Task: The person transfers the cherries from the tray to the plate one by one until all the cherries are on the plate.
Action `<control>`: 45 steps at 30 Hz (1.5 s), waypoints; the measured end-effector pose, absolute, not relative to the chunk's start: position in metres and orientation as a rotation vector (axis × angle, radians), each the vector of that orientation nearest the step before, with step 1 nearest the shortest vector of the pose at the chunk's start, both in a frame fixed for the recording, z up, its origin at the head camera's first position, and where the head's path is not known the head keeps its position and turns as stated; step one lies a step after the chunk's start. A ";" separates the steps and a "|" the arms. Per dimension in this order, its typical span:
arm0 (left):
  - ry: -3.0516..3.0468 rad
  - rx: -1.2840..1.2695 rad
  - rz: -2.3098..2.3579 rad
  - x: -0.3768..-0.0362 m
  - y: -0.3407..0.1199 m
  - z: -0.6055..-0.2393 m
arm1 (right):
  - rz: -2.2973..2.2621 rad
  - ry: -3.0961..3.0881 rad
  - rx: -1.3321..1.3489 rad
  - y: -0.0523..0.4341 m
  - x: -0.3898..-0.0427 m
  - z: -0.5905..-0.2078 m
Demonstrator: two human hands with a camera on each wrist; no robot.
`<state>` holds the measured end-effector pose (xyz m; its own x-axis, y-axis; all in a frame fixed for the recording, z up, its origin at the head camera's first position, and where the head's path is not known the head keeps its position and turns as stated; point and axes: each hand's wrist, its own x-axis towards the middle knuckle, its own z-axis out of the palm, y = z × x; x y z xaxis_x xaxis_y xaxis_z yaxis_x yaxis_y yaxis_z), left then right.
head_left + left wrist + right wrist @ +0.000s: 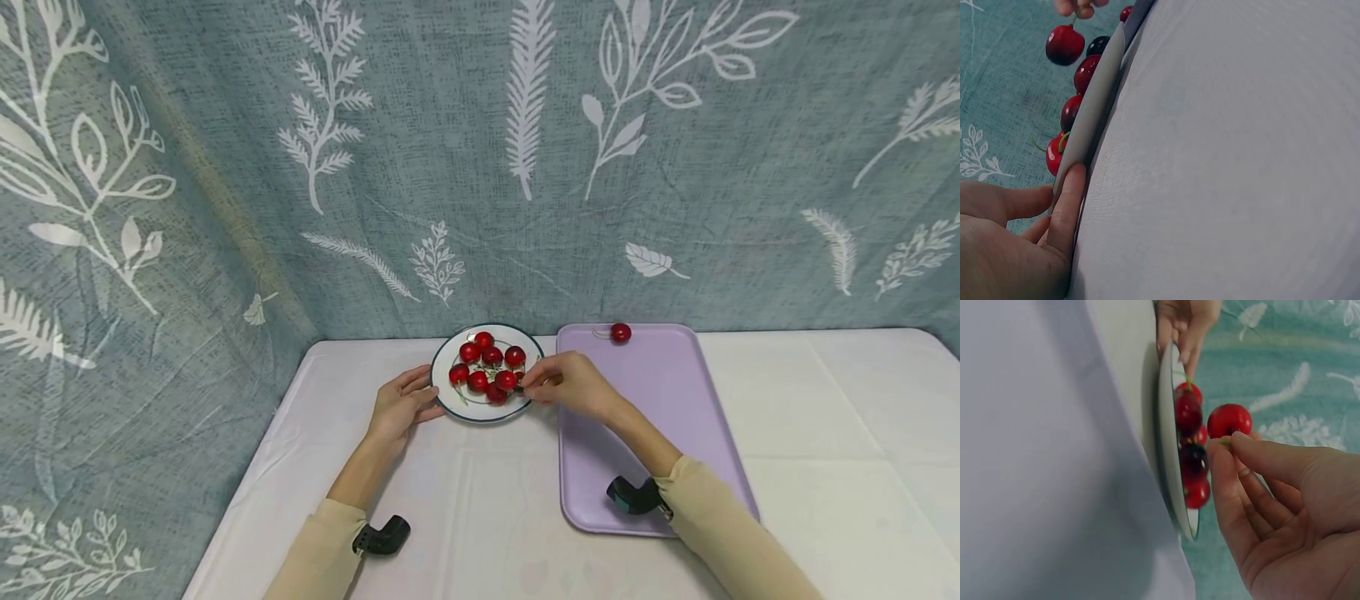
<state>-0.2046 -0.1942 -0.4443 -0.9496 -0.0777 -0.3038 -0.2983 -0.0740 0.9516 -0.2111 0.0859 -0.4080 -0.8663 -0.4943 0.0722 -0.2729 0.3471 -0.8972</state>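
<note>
Eight cherries (485, 367) on one plate (448, 358), one cherry (620, 333) on one tray (660, 392), two hands (573, 385).

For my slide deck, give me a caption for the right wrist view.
Right hand pinches a cherry by its stem above the plate.
</note>
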 end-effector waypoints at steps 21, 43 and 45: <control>2.032 -0.400 2.155 -0.204 -0.195 -0.444 | -1.365 2.472 -0.789 0.051 -0.202 -0.416; 2.045 -0.423 2.154 -0.204 -0.190 -0.442 | -1.383 2.577 -0.641 0.047 -0.205 -0.413; 2.048 -0.419 2.150 -0.203 -0.191 -0.441 | -1.383 2.572 -0.626 0.048 -0.206 -0.413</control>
